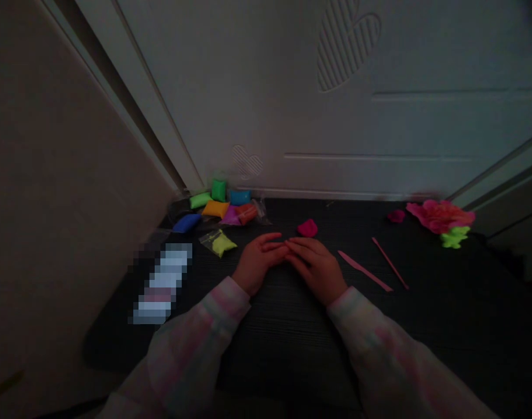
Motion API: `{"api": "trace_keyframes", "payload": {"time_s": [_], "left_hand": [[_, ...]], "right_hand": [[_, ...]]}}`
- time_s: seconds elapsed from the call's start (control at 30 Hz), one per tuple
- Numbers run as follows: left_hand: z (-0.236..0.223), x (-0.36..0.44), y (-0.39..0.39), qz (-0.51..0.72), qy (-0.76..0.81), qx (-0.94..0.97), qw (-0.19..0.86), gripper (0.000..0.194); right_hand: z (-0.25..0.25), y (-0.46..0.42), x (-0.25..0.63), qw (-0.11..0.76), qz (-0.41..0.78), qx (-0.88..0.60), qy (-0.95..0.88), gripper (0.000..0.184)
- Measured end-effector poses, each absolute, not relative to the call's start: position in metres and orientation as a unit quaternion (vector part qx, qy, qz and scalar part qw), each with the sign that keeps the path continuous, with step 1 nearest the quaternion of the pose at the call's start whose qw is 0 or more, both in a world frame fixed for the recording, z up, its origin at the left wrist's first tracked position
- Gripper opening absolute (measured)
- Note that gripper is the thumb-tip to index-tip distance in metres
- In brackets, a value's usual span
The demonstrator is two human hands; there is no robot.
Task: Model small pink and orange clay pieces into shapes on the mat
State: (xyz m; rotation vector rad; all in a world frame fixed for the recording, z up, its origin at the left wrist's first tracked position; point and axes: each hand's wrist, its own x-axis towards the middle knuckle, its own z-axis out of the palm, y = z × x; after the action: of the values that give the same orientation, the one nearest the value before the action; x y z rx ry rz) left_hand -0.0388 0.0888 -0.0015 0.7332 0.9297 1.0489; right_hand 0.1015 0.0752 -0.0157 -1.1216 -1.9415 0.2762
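In the head view, my left hand (260,262) and my right hand (319,266) meet at the fingertips over the dark table. Their fingers are curved and pressed together, and anything between them is hidden or too small to name. Just beyond my right hand's knuckles lies a crimson lump of modelling clay (307,228). To the right of that hand rest a pink modelling knife (364,271) and a thinner pink stick tool (390,263). A small clear bag of yellow clay (222,243) lies to the left of my left hand.
Several coloured clay packets (216,209) lie at the table's back left. A blurred-out bright rectangle (163,283) is near the left edge. At the back right are a pink flower (443,216), a yellow-green piece (455,237) and a small crimson piece (396,216). A white panel (257,116) stands behind.
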Motion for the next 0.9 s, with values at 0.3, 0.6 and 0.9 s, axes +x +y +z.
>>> {"api": "trace_keyframes", "payload": {"time_s": [0.3, 0.6, 0.9], "left_hand": [[0.004, -0.042, 0.088, 0.460, 0.404, 0.324, 0.721, 0.037], [0.006, -0.043, 0.090, 0.439, 0.416, 0.384, 0.697, 0.028], [0.008, -0.043, 0.087, 0.426, 0.431, 0.524, 0.598, 0.029]], "right_hand": [[-0.010, 0.073, 0.101, 0.389, 0.144, -0.472, -0.778, 0.028], [-0.007, 0.072, 0.102, 0.380, 0.170, -0.480, -0.772, 0.020], [-0.003, 0.070, 0.102, 0.393, 0.216, -0.515, -0.731, 0.013]]}}
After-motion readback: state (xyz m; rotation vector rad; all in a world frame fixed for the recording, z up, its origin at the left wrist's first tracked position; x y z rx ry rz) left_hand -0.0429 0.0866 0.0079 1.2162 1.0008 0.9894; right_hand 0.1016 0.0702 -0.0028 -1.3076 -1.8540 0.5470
